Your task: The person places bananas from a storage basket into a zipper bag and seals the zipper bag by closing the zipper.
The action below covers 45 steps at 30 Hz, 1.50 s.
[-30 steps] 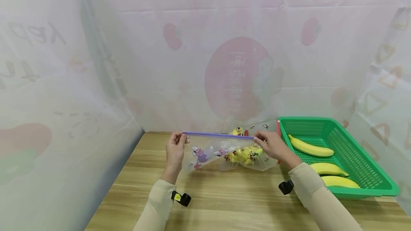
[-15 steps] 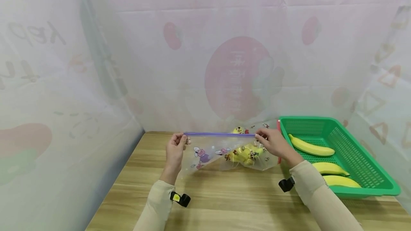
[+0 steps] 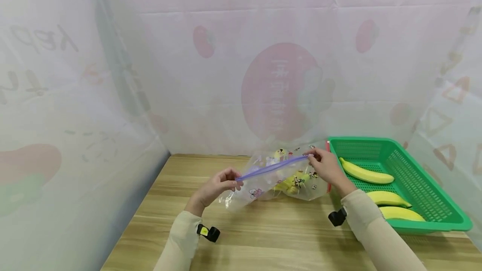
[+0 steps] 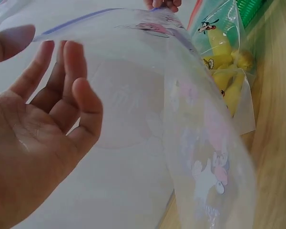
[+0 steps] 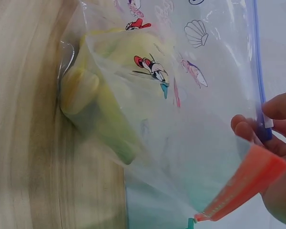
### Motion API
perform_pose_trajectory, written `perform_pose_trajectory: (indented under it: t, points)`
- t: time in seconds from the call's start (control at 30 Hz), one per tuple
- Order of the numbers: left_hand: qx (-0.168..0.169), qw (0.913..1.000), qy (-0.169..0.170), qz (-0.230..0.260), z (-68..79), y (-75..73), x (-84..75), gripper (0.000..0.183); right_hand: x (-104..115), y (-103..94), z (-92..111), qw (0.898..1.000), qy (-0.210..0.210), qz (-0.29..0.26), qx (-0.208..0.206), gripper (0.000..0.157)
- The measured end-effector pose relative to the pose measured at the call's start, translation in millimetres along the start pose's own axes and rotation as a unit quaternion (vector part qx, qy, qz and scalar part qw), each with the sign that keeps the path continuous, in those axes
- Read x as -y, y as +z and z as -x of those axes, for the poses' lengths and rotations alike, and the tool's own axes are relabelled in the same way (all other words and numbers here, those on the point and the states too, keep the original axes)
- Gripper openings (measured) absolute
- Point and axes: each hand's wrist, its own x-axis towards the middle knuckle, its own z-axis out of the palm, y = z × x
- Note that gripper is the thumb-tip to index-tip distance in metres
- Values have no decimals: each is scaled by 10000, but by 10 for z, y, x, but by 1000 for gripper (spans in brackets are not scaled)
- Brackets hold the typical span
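A clear zip-lock bag (image 3: pixel 256 193) with a purple zip edge and cartoon prints is held up between both hands; no contents show in it. My left hand (image 3: pixel 220 187) pinches one end of the zip edge between thumb and fingers. At the other end, my right hand (image 3: pixel 326 166) pinches the corner by a small white tab (image 5: pixel 268 122). Behind it lies a second clear bag (image 3: pixel 314 185) with a red zip edge (image 5: pixel 245 183). Yellow bananas (image 4: pixel 221 62) show through that second bag, partly covered by the held one.
A green plastic basket (image 3: pixel 444 204) stands at the right with bananas (image 3: pixel 365 172) inside, close to my right forearm. Printed cloth walls (image 3: pixel 226 74) surround the wooden table (image 3: pixel 263 237) at the back and sides.
My left hand has moved right and down, turning palm up more, so the zip edge now slants and bows slightly. My right hand has shifted slightly right, still gripping its end.
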Motion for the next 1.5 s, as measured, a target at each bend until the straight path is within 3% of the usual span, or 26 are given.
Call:
perform_pose_trajectory:
  t: [0.17,0.37,0.57,0.83,0.93,1.1,1.33,1.5]
  points:
    - [486,9983,-242,-199,-42,50,-24,30,27,-2,5,9999,-35,55,-103,21]
    - [639,9916,-752,-840,-166,179,-1,20,30,27,-7,9996,-186,11,-189,18]
    - [831,9848,-683,-1364,-263,311,13,12,48,52,-20,9990,-353,105,-234,17]
    - [381,9705,-875,-2214,-442,511,-90,7,110,76,-16,9986,-498,-12,-147,20]
    - [313,9642,-792,-2510,-516,567,-104,9,117,102,-25,9988,-455,-131,-108,19]
    - [30,9629,-647,-2619,-586,621,-93,14,129,148,-33,9992,-290,-243,-90,22]
    - [-384,9617,-421,-2680,-627,690,-81,16,173,224,-42,9970,184,-685,321,45]
    - [-680,9595,-240,-2722,-657,729,-48,17,217,269,-31,9974,449,-483,275,63]
